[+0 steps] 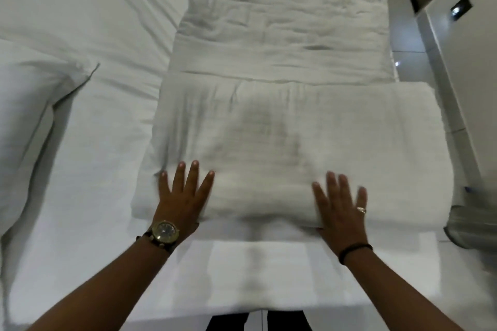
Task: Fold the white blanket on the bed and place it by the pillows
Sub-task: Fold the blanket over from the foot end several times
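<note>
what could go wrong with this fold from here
The blanket is only partly folded: a long unfolded strip runs away from the folded stack, so lifting now could drag it loose. Both hands, left hand and right hand, lie flat on the near edge, gripping nothing. The stack's right side nears the bed edge and might slide off.

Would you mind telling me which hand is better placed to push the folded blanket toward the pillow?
The right hand, probably. It lies flat on the white blanket on the side away from the pillow, so it could push toward it. The left hand lies on the pillow-side end and could only guide.
</note>
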Available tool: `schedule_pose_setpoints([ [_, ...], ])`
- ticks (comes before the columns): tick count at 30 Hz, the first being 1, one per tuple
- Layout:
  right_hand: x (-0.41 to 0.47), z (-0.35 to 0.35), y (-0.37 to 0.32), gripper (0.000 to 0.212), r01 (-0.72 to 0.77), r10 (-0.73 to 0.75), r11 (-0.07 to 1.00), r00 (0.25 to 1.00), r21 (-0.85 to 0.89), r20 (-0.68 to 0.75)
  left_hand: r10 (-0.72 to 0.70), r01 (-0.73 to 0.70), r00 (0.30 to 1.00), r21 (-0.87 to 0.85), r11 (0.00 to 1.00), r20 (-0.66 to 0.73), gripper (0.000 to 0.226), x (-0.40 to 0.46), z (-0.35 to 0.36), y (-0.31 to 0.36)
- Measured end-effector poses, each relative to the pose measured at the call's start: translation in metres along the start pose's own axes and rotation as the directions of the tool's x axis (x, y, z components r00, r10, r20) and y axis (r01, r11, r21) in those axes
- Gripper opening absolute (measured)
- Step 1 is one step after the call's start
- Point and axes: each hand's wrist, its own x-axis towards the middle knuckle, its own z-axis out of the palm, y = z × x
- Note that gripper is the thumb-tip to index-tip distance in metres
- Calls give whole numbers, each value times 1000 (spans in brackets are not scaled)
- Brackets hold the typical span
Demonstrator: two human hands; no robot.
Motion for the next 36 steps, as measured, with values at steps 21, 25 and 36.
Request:
schedule_pose_setpoints([
  [21, -100, -53, 18, 39, -223, 215, 970, 973, 98, 87, -148, 148, 984, -9, 989, -98, 35, -126, -25, 53],
  [25, -187, -67, 10, 43, -221, 206, 965, 972, 139, 116, -140, 140, 989, 10, 990, 47, 48, -202, -38, 79],
  [36, -364, -93, -10, 38, -245, 173, 947, 934, 209, 311, 25, -56, 944, 83, 995, 330, 50, -303, -78, 116],
])
